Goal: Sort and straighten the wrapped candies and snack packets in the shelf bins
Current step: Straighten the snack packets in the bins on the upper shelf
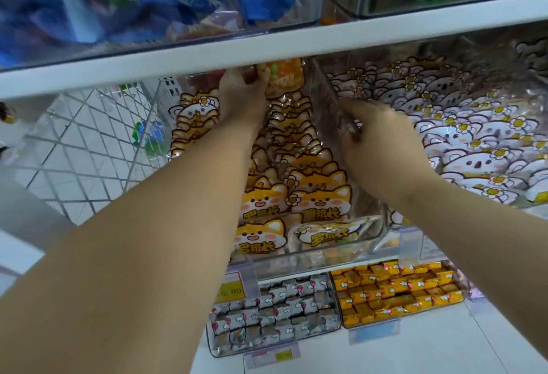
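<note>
Inside, orange packet (pixel 283 75) in left hand (pixel 243 93) fingers (pixel 258 78), right hand (pixel 382 139) gripping divider (pixel 325 92)

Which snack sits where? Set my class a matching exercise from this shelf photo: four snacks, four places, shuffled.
Snacks
1. orange fox packets
2. white koala packets
3. silver wrapped candies
4. yellow wrapped candies

Places
A. bottom row, right
B. middle row, left
C. bottom row, left
D. middle row, right

Pairs: 1-B, 2-D, 3-C, 4-A
</note>
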